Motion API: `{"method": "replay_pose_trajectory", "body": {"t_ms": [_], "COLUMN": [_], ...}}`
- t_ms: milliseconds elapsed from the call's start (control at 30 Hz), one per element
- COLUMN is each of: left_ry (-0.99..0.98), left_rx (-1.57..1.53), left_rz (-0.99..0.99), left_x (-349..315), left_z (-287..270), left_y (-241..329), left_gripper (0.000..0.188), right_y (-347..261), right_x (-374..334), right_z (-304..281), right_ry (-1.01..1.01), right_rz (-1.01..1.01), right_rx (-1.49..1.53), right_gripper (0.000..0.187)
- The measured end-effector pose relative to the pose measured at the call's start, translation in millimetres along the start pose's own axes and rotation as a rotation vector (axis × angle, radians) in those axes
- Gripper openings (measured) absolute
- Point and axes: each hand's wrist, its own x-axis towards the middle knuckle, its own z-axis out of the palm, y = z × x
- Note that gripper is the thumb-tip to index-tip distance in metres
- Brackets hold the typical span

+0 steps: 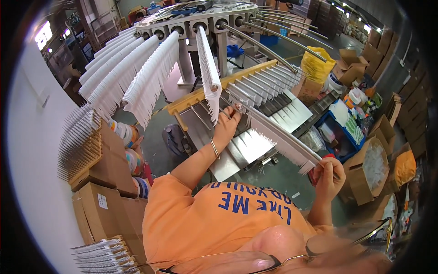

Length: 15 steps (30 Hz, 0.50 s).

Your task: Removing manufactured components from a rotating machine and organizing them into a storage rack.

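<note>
A long metal rod (292,136), with a dense row of thin white pieces (278,140) hanging from it, slants across in front of me. At its near end my right hand (329,177) is closed, fingers pinching the rod's tip. My left hand (227,124) reaches to the far end, its fingers closed beside a few white pieces there; what they grip is partly hidden. Just beyond lies a wooden rack (191,101) holding several metal rods, many with white pieces on them. Another loaded rod (207,68) hangs down close to the left hand.
A round metal machine (191,23) carries radiating rods, loaded on the left and bare on the right. Below the rack is a shiny metal table (246,150). Cardboard boxes (102,205) and spiky racks (82,146) stand left; a blue crate (342,137) and yellow bag (317,64) are right.
</note>
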Motion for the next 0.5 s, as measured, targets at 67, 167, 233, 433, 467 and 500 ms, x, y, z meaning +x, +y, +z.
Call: {"method": "replay_pose_trajectory", "body": {"t_ms": [67, 167, 233, 433, 467, 500], "left_ry": [0.012, 0.011, 0.008, -0.031, -0.012, -0.067], "left_rx": [0.039, -0.304, -0.313, -0.096, 0.044, 0.357], "left_rz": [0.023, -0.127, -0.119, 0.016, 0.099, 0.201], "left_x": [0, -17, -21, -29, -27, -23], "left_z": [2, 19, 23, 15, 9, 0], "left_y": [-5, 37, 39, 39, 40, 31], "left_gripper": [0.019, 0.019, 0.020, 0.025, 0.023, 0.038], "right_y": [-10, -17, -13, 21, 24, 25], "right_x": [1, 4, 3, -8, -11, -12], "right_z": [10, 25, 23, -8, -13, -16], "right_ry": [0.005, -0.083, -0.112, 0.182, 0.186, 0.191], "right_rz": [0.025, 0.091, 0.094, 0.015, -0.014, -0.043], "right_rx": [-0.118, -0.080, -0.075, 0.172, 0.219, 0.266], "right_gripper": [0.018, 0.023, 0.027, 0.026, 0.026, 0.026]}}
